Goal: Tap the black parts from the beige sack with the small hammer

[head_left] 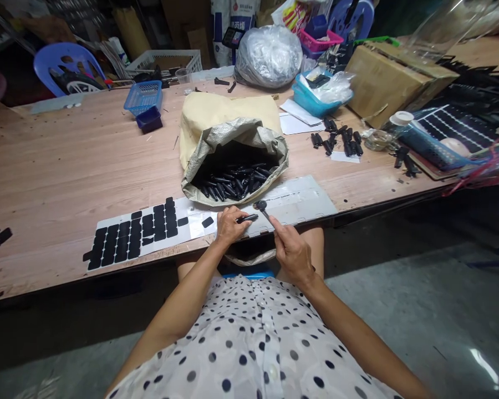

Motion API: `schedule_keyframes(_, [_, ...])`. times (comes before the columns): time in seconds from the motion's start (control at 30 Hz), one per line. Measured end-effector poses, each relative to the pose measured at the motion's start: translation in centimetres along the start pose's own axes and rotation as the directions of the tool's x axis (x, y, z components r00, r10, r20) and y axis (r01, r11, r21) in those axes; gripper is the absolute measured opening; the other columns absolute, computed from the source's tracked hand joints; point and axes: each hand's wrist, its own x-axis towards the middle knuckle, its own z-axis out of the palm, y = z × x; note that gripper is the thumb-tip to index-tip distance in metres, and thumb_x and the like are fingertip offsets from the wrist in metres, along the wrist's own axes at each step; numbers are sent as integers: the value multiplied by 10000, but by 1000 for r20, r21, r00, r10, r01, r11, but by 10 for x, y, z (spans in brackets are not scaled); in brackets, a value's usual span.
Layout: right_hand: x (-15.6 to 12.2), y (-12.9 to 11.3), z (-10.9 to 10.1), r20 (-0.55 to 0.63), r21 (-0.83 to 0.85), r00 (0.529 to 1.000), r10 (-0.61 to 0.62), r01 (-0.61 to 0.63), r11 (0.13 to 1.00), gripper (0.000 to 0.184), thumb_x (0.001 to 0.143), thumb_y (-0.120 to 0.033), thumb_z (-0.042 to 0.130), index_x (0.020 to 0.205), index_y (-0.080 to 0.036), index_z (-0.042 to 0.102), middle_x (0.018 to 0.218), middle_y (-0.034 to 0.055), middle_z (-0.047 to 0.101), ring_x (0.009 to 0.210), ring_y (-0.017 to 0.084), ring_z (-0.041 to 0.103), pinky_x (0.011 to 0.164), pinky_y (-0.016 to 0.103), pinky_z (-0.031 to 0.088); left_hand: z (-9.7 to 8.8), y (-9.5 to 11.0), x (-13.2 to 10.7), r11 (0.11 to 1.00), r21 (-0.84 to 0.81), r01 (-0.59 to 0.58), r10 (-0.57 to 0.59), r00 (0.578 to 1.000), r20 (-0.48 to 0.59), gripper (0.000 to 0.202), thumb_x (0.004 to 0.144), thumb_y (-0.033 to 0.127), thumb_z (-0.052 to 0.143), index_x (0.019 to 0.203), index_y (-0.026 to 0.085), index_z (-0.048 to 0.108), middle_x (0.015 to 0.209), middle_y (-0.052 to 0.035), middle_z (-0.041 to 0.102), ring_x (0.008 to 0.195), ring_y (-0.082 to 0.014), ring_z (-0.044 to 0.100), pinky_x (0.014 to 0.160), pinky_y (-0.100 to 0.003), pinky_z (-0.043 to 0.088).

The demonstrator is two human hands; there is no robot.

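Observation:
My left hand (228, 226) pinches a slim black plastic piece (248, 218) against the grey-white board (305, 194) at the table's front edge. In my right hand (291, 252) is the thin handle of a small tool with a round dark head (260, 205); its exact kind is unclear. The head is just above and to the right of the black piece. Behind both hands a cream woven sack (224, 111) lies with its mouth facing me. Many similar black pieces (233, 183) fill its mouth. A single black square pad (208, 222) lies left of my left hand.
Rows of black pads (122, 238) lie on a white sheet at left. Blue baskets (143, 98) stand behind. To the right are loose black parts (345, 138), a cardboard box (393, 80) and a blue tub (320, 97). Another bag's rim (253, 258) shows below the table edge.

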Motion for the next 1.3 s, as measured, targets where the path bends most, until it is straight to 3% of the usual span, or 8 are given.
schedule_keyframes(0.13, [-3,4,5,78,-18,996,32,-30,999,478,980,-209,445,1400,-344,629,839,35,685,717,158,639,594,223,490,-1,0,0,1000,17,-6,6,1000,0,126,779,280,790,901,301,813,852,-21,695,888,-221,602,833,-374,443])
schedule_keyframes(0.37, [2,6,-4,-3,152,995,100,-99,983,456,1002,-230,411,1397,-288,631,1100,68,759,977,202,713,831,285,581,0,-6,-2,992,65,-109,110,994,-13,141,899,309,681,973,280,798,891,-33,654,863,-198,602,780,-346,441])
schedule_keyframes(0.5, [0,9,-3,1,218,989,147,-144,965,440,989,-241,428,1363,-266,659,1169,68,760,1039,211,716,867,302,592,4,-7,-3,979,102,-176,173,984,32,181,955,310,609,1006,266,777,891,-41,632,866,-200,594,785,-338,444])
schedule_keyframes(0.67, [-2,11,-1,-4,235,989,150,-145,961,442,978,-232,423,1343,-261,671,1184,59,762,1054,197,717,908,294,587,2,-2,0,978,105,-181,175,983,59,207,957,298,606,1123,241,714,930,-50,663,917,-218,609,823,-338,453])
schedule_keyframes(0.8, [-2,10,1,-1,241,986,167,-162,957,446,973,-228,425,1345,-261,669,1165,66,765,1044,204,717,898,317,595,0,-1,-1,973,91,-211,205,976,74,153,964,294,581,983,239,722,908,-49,662,906,-214,614,817,-328,448])
schedule_keyframes(1.0, [-5,8,4,25,199,983,184,-185,962,455,969,-221,424,1354,-269,661,1142,71,763,981,206,718,827,316,596,6,-2,-6,974,88,-206,207,978,-3,153,908,269,626,1016,243,730,930,-58,656,919,-229,601,852,-354,452])
schedule_keyframes(1.17, [-1,1,0,-28,188,990,139,-131,973,449,993,-226,401,1356,-259,662,1131,77,755,997,199,704,825,291,572,4,-3,1,982,13,-190,190,981,33,136,890,251,651,985,236,748,901,-53,655,912,-225,613,832,-346,469])
schedule_keyframes(1.3, [0,-3,-1,-82,63,991,102,-97,993,445,1014,-250,394,1374,-258,656,929,73,737,816,183,682,707,262,528,3,-4,7,980,-69,-189,193,979,62,136,874,245,662,959,225,765,860,-43,650,865,-211,620,819,-340,494])
